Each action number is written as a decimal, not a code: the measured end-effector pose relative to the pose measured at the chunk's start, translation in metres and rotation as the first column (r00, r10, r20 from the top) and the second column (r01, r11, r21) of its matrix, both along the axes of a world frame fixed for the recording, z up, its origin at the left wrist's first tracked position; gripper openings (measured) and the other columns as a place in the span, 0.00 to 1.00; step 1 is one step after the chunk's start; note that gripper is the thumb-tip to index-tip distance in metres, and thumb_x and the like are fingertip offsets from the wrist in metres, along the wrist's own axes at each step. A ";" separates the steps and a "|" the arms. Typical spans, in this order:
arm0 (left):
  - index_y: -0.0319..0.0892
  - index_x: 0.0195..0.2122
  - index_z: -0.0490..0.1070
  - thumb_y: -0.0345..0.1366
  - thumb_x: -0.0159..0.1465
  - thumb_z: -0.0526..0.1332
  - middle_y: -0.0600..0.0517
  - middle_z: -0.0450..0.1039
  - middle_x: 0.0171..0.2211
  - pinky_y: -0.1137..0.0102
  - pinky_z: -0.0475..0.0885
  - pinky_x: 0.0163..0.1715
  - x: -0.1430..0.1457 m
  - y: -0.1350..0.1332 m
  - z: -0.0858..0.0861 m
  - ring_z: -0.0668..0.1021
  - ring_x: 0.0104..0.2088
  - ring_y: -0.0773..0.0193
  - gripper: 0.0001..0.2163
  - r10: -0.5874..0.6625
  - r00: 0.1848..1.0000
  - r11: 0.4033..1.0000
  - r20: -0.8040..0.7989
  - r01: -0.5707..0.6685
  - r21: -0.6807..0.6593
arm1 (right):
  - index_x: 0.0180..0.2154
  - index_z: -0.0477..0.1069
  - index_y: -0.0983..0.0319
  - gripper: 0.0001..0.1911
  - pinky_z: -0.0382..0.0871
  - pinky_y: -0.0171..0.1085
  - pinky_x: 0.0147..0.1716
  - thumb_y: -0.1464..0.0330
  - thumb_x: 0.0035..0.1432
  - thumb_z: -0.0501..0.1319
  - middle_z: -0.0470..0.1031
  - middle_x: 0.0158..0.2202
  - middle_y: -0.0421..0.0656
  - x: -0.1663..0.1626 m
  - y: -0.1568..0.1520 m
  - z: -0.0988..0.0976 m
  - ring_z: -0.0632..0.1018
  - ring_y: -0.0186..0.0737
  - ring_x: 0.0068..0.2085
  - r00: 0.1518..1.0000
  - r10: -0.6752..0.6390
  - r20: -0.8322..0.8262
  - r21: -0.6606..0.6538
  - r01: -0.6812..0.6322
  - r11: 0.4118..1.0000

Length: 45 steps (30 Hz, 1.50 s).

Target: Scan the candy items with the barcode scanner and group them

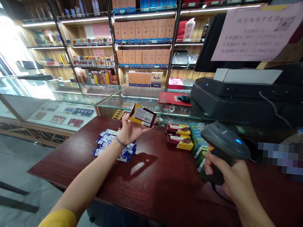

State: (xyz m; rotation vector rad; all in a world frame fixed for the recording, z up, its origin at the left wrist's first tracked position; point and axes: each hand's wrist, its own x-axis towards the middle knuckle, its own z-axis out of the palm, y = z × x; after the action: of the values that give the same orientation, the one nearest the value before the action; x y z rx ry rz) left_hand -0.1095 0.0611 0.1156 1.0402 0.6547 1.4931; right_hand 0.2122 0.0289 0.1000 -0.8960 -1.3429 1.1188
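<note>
We hold a flat packet [142,115] above the dark wooden table [160,185], our left hand [129,129] pinching its lower edge with the barcode label up. It looks light, glossy and probably slippery, best gripped by the edges. Our right hand [228,176] is clenched round a scanner [225,142]. A glass counter [142,102] and lit shelves [143,30] stand beyond.

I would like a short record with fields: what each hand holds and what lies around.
left hand: holds up a dark red and yellow packet, white barcode label showing
right hand: grips a dark grey handheld barcode scanner, blue light on
table: dark red wooden table with blue-and-white packets, red-brown bars, green packets
behind: glass counter, black mouse on red pad
</note>
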 end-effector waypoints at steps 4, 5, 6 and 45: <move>0.44 0.63 0.65 0.65 0.61 0.48 0.40 0.72 0.62 0.46 0.69 0.58 0.018 -0.007 0.007 0.72 0.62 0.40 0.38 0.000 0.996 1.000 0.090 -0.002 0.030 | 0.24 0.69 0.58 0.16 0.63 0.36 0.24 0.59 0.59 0.68 0.68 0.17 0.37 -0.004 -0.005 -0.001 0.68 0.35 0.21 0.995 0.007 0.095 -0.007 -0.006 1.000; 0.44 0.63 0.65 0.65 0.61 0.49 0.39 0.71 0.62 0.46 0.68 0.58 0.020 -0.008 0.007 0.72 0.63 0.39 0.38 -0.011 0.995 0.999 0.103 0.007 0.033 | 0.24 0.68 0.58 0.16 0.63 0.37 0.25 0.59 0.60 0.67 0.68 0.16 0.37 -0.006 -0.006 -0.002 0.69 0.36 0.21 0.991 0.013 0.136 -0.001 -0.013 1.000; 0.43 0.63 0.65 0.64 0.61 0.49 0.39 0.70 0.63 0.46 0.68 0.59 0.022 -0.008 0.007 0.72 0.63 0.38 0.38 -0.023 0.993 0.999 0.119 0.019 0.037 | 0.23 0.67 0.58 0.17 0.64 0.37 0.25 0.60 0.60 0.66 0.68 0.16 0.37 -0.008 -0.008 -0.003 0.69 0.36 0.21 0.983 0.024 0.181 0.008 -0.026 1.000; 0.47 0.64 0.65 0.75 0.60 0.42 0.40 0.73 0.61 0.50 0.73 0.57 0.035 -0.002 -0.011 0.76 0.59 0.43 0.45 -0.083 0.994 0.990 0.069 0.090 -0.110 | 0.27 0.68 0.60 0.13 0.62 0.36 0.22 0.61 0.57 0.67 0.67 0.19 0.36 -0.007 -0.012 0.006 0.67 0.33 0.19 0.990 0.142 -0.002 -0.094 -0.142 0.985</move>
State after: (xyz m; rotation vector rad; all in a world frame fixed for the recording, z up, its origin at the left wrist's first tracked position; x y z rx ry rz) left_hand -0.0743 0.0596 0.1043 0.9190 0.6331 1.3923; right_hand 0.2056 0.0172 0.1062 -0.8821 -1.3845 1.2996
